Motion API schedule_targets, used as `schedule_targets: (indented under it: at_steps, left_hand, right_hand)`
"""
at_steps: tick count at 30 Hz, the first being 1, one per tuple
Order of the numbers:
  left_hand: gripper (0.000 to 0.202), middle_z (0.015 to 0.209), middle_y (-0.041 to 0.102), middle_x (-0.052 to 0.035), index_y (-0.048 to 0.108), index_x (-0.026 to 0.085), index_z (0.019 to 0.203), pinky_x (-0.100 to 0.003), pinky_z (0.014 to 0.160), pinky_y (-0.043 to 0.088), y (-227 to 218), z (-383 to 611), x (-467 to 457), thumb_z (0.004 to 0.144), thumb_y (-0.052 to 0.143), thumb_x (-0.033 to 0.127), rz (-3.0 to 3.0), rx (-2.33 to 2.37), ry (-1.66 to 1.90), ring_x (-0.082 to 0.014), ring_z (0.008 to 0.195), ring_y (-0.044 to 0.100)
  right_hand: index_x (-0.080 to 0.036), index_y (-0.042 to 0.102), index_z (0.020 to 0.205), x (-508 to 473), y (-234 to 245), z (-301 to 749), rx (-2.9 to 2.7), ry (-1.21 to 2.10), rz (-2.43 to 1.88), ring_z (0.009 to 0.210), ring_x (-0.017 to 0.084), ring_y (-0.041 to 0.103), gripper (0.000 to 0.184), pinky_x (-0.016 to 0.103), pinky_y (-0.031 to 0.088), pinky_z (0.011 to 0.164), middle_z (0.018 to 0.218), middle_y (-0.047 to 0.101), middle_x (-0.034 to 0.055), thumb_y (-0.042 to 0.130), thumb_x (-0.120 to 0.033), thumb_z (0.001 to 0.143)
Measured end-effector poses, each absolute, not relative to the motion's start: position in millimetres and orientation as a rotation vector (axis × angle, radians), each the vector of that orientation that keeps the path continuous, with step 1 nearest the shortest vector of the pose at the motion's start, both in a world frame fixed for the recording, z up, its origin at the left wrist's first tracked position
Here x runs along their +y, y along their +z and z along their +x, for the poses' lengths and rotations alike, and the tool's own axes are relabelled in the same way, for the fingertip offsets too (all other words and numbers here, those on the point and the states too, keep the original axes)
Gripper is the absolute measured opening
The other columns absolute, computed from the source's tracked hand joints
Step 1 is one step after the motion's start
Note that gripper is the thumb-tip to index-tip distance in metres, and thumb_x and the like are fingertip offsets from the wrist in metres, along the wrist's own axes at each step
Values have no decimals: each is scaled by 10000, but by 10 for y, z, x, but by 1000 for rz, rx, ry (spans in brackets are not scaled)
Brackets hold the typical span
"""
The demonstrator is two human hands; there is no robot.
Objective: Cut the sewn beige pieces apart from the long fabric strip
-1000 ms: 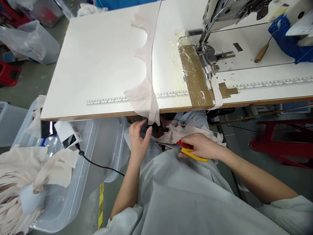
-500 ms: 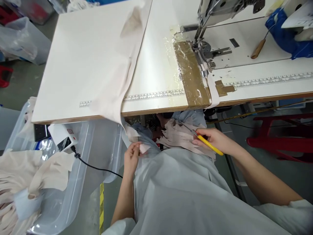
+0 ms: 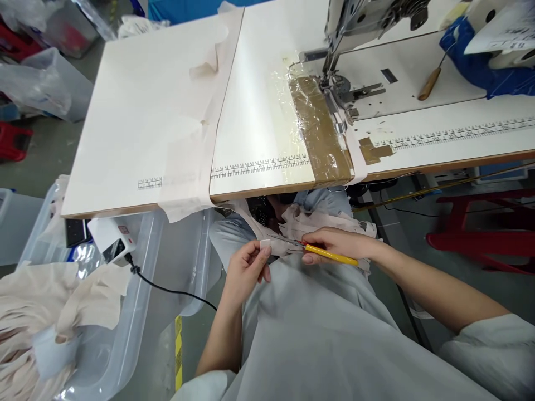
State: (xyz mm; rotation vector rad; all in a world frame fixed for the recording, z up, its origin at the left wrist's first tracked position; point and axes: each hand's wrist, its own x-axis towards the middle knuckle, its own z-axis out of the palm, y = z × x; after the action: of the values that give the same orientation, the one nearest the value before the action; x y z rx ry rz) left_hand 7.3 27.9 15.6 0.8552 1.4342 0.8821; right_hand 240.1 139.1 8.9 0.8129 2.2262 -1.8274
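Nearest me, a smooth, lightly creased grey-green garment covers the wearer's lap. Above it, the left hand pinches a small, pale end of thin fabric between thumb and forefinger. The right hand is wrapped around yellow-handled scissors, their metal blades pointing toward that end; I cannot tell whether they touch it. The fabric is soft and limp, lying across the table and drooping over its front edge. A crumpled heap of similar strips rests just beyond the scissors. At left, a translucent, round-cornered plastic bin holds a banded bundle of beige pieces.

I find the table white and smooth, brown-edged, printed with a ruler scale and patched with glossy brown tape. A metal sewing machine stands behind the tape. Around it, I record a grey floor and, at right, a red stool.
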Motion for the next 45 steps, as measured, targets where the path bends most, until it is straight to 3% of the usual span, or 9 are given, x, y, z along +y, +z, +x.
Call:
schedule_targets:
  at_steps: [5,9,16,22,30,34,40,45]
  left_hand:
    - [419,620,707,-68,662,152,845,-221,441,404,116,62,294,804,727,563,662,1352,910,-201,566,689]
    - [424,605,705,-67,668,145,833,-223,427,396,105,35,304,796,732,563,615,1360,921,-206,543,692]
    - [400,583,699,-60,686,142,825,-218,430,396,48,17,294,796,741,537,603,1350,955,-183,517,671]
    - [381,551,684,-49,692,146,798,-220,444,403,30,-2,292,796,746,524,612,1325,966,-168,498,650]
    - [386,515,666,-43,666,146,763,-214,447,399,25,14,292,786,751,521,619,1311,925,-164,484,643]
    - [393,515,666,-45,643,150,728,-210,453,402,30,0,292,792,747,524,603,1292,926,-155,481,639]
    - [460,543,663,-37,613,154,816,-228,482,443,21,85,336,754,751,589,594,1312,893,-195,535,684]
    - [508,695,687,-20,484,209,994,-283,508,506,143,280,472,818,602,672,771,1201,752,-211,565,691]
  right_hand:
    - [-204,382,693,1489,96,2303,2186,-1836,660,576,101,332,575,228,266,510,636,347,-50,496,-739,868]
    - [-204,403,703,1509,108,2281,2188,-1779,642,575,106,348,551,233,269,514,637,366,-43,481,-724,870]
    - [-215,324,666,1447,144,2235,2469,-1278,850,537,123,323,564,275,208,539,578,381,-32,463,-731,844]
    - [-216,297,626,1413,112,2213,2498,-1288,851,495,120,303,627,278,206,526,521,344,-34,382,-796,849]
    - [-206,463,709,1422,179,2162,2532,-972,825,574,154,454,442,279,200,563,652,557,18,520,-598,905]
    - [-205,423,642,1398,161,2134,2535,-1051,848,534,142,420,492,287,202,551,569,499,0,571,-609,882]
    - [-217,343,639,1347,51,2182,2547,-1327,988,538,132,364,578,280,226,552,562,413,-25,510,-726,855]
    - [-218,374,722,1275,40,2108,2572,-1844,1041,609,128,400,446,246,298,565,662,432,-37,519,-614,868]
